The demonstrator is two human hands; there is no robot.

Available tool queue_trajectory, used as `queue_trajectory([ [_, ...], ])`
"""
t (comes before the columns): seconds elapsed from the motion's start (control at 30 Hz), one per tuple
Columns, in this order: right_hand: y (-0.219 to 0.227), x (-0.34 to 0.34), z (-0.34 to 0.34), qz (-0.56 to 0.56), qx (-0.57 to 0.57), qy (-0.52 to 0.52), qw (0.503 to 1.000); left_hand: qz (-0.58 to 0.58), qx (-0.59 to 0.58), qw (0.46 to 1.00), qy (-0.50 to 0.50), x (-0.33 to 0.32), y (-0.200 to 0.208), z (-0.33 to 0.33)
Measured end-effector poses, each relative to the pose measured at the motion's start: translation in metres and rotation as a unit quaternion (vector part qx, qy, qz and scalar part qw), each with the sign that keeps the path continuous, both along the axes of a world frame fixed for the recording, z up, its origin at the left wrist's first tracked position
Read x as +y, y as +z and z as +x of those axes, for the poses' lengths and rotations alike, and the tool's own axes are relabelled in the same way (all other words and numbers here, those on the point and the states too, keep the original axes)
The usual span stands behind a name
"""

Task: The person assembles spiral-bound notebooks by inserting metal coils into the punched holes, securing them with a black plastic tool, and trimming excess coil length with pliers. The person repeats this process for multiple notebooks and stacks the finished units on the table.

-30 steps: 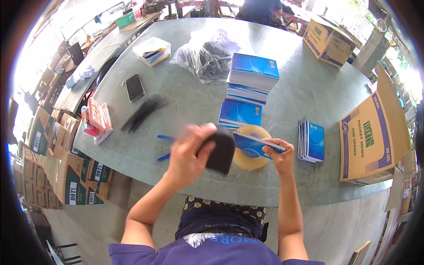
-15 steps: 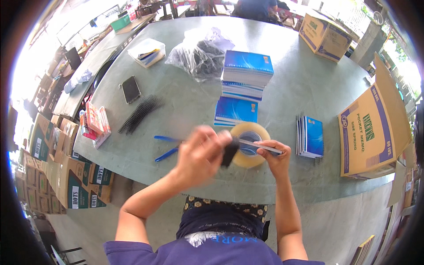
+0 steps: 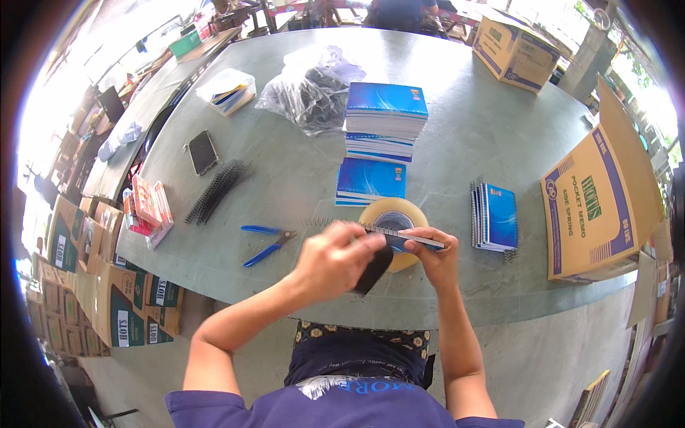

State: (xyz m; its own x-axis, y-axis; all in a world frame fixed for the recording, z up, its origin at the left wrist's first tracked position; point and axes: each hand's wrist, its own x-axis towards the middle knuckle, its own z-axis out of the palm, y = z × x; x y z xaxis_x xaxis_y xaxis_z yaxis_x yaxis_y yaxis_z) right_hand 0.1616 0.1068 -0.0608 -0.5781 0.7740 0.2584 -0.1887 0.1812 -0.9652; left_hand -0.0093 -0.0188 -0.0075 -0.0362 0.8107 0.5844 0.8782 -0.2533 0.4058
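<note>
My right hand (image 3: 435,253) grips a small notebook (image 3: 401,235) by its right end, holding it nearly edge-on above a large roll of clear tape (image 3: 412,267). My left hand (image 3: 337,253), slightly blurred, pinches a thin dark spiral binding coil (image 3: 314,222) at the notebook's left end. The coil's free length sticks out to the left. A dark flat piece (image 3: 374,272) hangs below the left fingers; what it is I cannot tell. To the left lie blue-handled cutters (image 3: 265,246) with their handles apart. Farther left is a bunch of black coils (image 3: 216,192).
Blue notebooks (image 3: 385,107) are stacked behind the tape roll. Coil-bound notebooks (image 3: 497,217) stand at the right, beside an open carton (image 3: 592,207). A phone (image 3: 202,152), a plastic bag (image 3: 310,93), a white tub (image 3: 227,93) and another carton (image 3: 515,53) also occupy the table.
The coil now shows stretched out left of my left hand, along the notebook's edge. My left hand has lowered slightly, and the cutters are more exposed. The view has shifted a little.
</note>
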Motion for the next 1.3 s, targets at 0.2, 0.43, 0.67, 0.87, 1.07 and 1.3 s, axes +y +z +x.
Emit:
queue_trajectory([
  [0.2,-0.002,0.001,-0.001,-0.033,-0.006,-0.010,0.999,0.019,-0.012,0.999,0.037,0.001,0.002,0.004],
  [0.43,0.002,-0.002,0.003,0.012,0.007,0.034,0.999,0.068,-0.062,0.995,0.032,0.007,0.024,0.014],
  [0.67,0.006,-0.003,0.009,0.003,-0.075,0.046,0.996,-0.054,-0.026,0.998,-0.015,0.002,0.003,0.017],
  [0.87,0.000,-0.002,0.015,0.029,-0.046,0.062,0.997,0.119,-0.105,0.978,0.133,0.014,0.037,0.008],
  [1.07,0.005,0.005,0.018,0.052,-0.071,0.091,0.992,0.075,-0.024,0.997,0.029,0.015,0.029,0.011],
  [1.3,0.013,0.002,0.021,0.053,-0.121,0.090,0.987,0.048,-0.031,0.998,-0.013,0.016,0.015,0.025],
])
